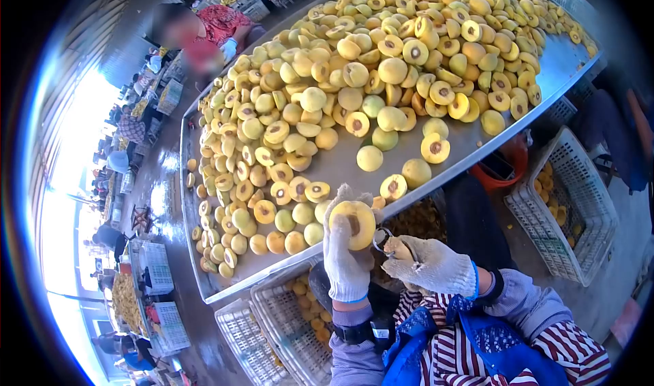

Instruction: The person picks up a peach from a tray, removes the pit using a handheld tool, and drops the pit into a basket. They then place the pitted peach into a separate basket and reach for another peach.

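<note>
My left hand [346, 267], in a whitish knit glove, holds a yellow peach half [363, 217] upright by its edge, its cut face with a brown centre turned toward me. My right hand [436, 265], gloved too, is closed around the light brown handle of a pitting tool [382, 239]. The tool's curved metal end is close to the peach half's lower right edge; whether it touches cannot be made out. Both hands are at the near edge of the metal table [449, 183], where many cut peach halves [357, 124] are heaped.
White plastic crates [281, 318] with peach pieces stand below the table at left. Another crate [569, 205] and an orange bucket [507, 165] are at right. A person in a red patterned top [221, 24] is across the table. More workers and crates line the left.
</note>
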A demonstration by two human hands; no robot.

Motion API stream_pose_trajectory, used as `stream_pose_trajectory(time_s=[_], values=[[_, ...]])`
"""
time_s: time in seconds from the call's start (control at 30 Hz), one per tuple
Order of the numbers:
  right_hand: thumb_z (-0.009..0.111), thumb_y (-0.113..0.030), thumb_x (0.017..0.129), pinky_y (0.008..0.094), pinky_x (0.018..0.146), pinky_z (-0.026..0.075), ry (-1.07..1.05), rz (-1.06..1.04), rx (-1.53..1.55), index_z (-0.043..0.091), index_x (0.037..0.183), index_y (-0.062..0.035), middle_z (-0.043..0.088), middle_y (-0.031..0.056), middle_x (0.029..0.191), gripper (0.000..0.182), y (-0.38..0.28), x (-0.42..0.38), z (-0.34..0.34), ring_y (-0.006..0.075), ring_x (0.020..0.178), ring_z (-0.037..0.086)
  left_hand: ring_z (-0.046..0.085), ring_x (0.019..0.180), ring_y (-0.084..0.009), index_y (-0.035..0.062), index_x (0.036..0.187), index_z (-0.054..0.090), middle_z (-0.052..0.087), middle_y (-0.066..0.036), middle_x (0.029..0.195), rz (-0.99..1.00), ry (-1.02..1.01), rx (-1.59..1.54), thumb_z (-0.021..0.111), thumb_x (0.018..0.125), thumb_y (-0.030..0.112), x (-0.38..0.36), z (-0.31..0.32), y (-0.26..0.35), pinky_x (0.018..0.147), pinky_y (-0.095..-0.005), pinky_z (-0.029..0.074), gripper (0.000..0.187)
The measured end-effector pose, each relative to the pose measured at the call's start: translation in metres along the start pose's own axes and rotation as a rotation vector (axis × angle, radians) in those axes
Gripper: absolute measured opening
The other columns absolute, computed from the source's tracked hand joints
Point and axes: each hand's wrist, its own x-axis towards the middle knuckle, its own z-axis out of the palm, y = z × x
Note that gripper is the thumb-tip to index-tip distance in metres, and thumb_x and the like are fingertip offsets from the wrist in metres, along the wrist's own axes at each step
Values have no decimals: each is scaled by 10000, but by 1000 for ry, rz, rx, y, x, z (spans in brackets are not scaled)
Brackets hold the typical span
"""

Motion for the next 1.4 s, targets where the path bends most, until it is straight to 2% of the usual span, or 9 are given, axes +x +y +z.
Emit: stream_pose_trajectory(time_s=[0.27,0.6,0.8,0.9,1.03,1.07,1.17,1.2,1.4], values=[[651,-330,921,393,611,529,132,-359,-385,617,1116,-135,659,101,909,278,13,-2,5,296,779,670,572,1125,-242,-24,1416,437,559,-147,1283,169,31,254,362,1035,528,-21,17,-13,962,-381,491,675],[550,-321,963,356,850,518,-140,-2,3,582,1174,-48,686,138,973,346,-18,-14,-6,287,901,672,544,1204,-268,-58,1403,438,524,-189,1362,488,39,547,334,1061,445,-31,34,-21,1043,-399,431,617],[555,-360,978,265,552,489,-217,53,160,585,1111,-57,634,61,730,333,-7,-10,-12,166,621,630,547,1194,-264,-64,1362,487,565,-183,1323,229,-35,625,338,1067,397,-27,36,7,1036,-391,419,567],[575,-380,973,208,411,397,-255,118,219,583,1040,-68,562,11,616,320,-8,-10,-21,93,471,547,547,1223,-356,-67,1292,558,577,-219,1314,750,-124,1000,404,1010,193,-17,29,-1,1042,-414,423,413],[587,-400,967,205,380,386,-231,-11,317,564,983,-59,534,-3,573,342,0,-9,-23,82,424,515,520,1248,-408,-42,1309,550,567,-246,1320,925,-100,1104,413,985,140,-22,34,-12,1060,-433,406,396],[587,-407,967,206,375,380,-232,-6,296,564,966,-59,530,-3,567,349,0,-9,-22,83,422,512,543,1224,-362,-42,1324,538,579,-236,1304,904,-129,1120,425,991,141,-20,32,-10,1043,-411,423,396],[590,-422,965,209,361,361,-252,39,259,564,912,-59,519,-4,552,368,0,-9,-22,84,413,499,584,1159,-298,-37,1332,532,586,-216,1302,179,-67,632,452,1005,174,-22,52,14,1020,-376,437,398],[591,-424,964,210,356,354,-272,74,264,564,892,-60,517,-4,548,372,0,-10,-23,84,408,493,623,1050,-188,-39,1297,558,612,-113,1230,194,-45,526,393,1066,320,-17,50,7,880,-280,496,458],[582,-378,974,207,333,306,-420,223,574,553,809,-61,457,-22,507,359,7,-14,-27,60,353,391,643,1028,-254,-44,1175,643,692,-164,1106,315,-185,785,509,991,157,-11,41,8,915,-335,495,304]])
